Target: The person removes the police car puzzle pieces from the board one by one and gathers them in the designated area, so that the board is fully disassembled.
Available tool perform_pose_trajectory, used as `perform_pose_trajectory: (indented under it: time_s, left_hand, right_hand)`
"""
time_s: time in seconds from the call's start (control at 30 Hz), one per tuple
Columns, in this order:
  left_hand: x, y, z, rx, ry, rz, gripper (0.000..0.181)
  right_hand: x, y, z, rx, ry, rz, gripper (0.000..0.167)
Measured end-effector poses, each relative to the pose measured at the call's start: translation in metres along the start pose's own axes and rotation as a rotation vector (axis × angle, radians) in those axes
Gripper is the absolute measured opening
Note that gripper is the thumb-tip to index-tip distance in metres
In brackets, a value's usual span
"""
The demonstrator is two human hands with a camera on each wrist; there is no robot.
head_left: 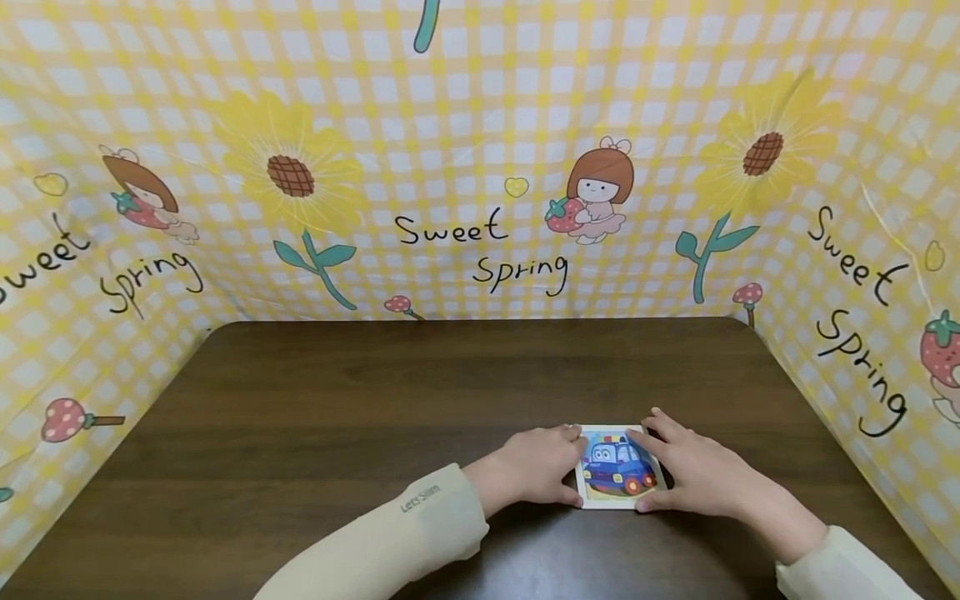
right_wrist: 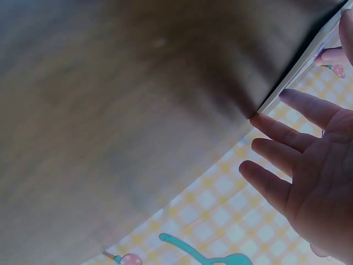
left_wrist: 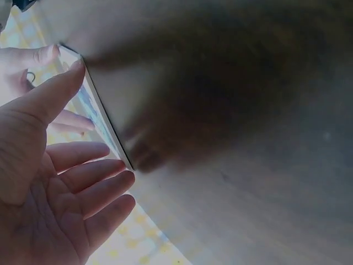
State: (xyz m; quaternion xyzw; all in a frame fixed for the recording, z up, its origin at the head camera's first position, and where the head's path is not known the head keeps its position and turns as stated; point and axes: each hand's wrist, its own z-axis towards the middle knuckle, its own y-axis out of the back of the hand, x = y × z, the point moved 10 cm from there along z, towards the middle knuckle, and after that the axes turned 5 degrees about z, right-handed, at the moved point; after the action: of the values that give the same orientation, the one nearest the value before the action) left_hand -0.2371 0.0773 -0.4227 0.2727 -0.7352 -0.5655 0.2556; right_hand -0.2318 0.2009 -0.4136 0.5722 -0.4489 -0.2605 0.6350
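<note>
- Picture (head_left: 618, 468), blue inside a white border, lies on the counter (head_left: 360, 400), between the person's two hands.
- Left hand (head_left: 538, 463) at the picture's left side: a wide grip, thumb at the near corner, fingertips touching the far one.
- Right hand (head_left: 701, 475) opposite, grip just as wide, index finger over the picture's far right part.
- Yellow checked cloth (head_left: 450, 108) hangs beyond the picture.

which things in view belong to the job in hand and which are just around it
In the job:
Blue cartoon car panel
The hands: left hand and right hand, touching opposite sides of the panel

Just around it:
Dark wooden table, under the panel
Yellow checked cloth, behind and beside the table
</note>
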Motion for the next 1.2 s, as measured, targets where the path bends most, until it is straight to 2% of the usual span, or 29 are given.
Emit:
perform_pose_trajectory:
  time_s: [0.37, 0.77, 1.2]
  left_hand:
    - [0.021, -0.011, -0.014, 0.049, 0.032, -0.129, 0.090]
    - [0.044, -0.015, -0.035, 0.057, 0.041, -0.179, 0.091]
    - [0.072, -0.025, -0.061, 0.052, 0.072, -0.275, 0.091]
  right_hand:
    - [0.016, -0.009, 0.013, 0.072, 0.013, 0.059, 0.092]
    - [0.039, -0.008, 0.031, 0.087, 0.088, 0.056, 0.085]
    - [0.067, -0.016, 0.053, 0.117, 0.147, 0.034, 0.082]
